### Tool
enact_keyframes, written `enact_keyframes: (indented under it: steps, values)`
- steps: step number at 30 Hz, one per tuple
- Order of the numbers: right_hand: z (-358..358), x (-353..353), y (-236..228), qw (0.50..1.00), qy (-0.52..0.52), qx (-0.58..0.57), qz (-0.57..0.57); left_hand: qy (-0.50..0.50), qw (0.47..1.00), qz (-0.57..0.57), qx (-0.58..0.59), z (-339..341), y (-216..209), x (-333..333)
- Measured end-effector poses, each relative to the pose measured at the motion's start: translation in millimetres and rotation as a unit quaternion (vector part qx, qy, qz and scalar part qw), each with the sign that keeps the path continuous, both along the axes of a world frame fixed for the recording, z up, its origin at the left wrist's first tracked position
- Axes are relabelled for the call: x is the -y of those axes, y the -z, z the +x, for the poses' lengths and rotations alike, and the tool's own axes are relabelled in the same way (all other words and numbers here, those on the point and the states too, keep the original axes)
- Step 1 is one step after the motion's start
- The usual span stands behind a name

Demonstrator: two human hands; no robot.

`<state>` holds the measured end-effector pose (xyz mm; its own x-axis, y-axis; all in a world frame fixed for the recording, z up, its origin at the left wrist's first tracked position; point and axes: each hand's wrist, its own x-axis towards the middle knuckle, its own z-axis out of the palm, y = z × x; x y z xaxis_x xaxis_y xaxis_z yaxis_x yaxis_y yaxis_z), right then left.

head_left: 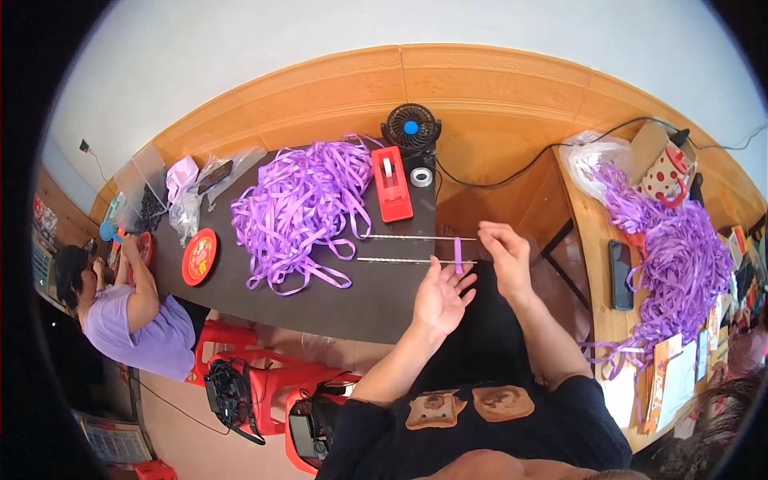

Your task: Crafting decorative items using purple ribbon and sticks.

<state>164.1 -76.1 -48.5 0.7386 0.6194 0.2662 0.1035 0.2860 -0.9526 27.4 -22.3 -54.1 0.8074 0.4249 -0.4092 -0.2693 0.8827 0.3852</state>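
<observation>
Two thin metal rods (408, 237) lie side by side and jut past the right edge of the dark table. A short band of purple ribbon (458, 254) spans both rods near their right ends. My left hand (442, 298) is palm up below the nearer rod, fingers spread, with the thumb and fingertips close to the ribbon; whether they touch it I cannot tell. My right hand (506, 254) is at the right end of the farther rod, its thumb and fingers pinched together. What the pinch holds, if anything, is too small to see. A large heap of purple ribbon (304, 208) lies left of the rods.
Behind the rods stand a red tape dispenser (391, 184), a tape roll (421, 178) and a small black fan (411, 126). At right, a wooden table (588, 240) bears more purple ribbon (684, 260) and a phone (621, 275). Far left, another person (140, 320) sits working near a red plate (200, 257).
</observation>
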Motion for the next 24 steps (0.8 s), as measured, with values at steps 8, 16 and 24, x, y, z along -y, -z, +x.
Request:
enact_keyframes:
  steps: [8,16,24]
  values:
    - [13,-130,-15,0.978,-0.129,0.076,-0.144,0.016,1.0,-0.014,0.018,3,7,0]
    - [-5,-179,-14,0.966,-0.132,0.001,-0.224,0.009,1.0,-0.013,0.02,1,8,0]
    - [-19,-176,-22,0.977,-0.131,-0.107,-0.13,0.013,0.999,-0.008,0.051,3,16,-1]
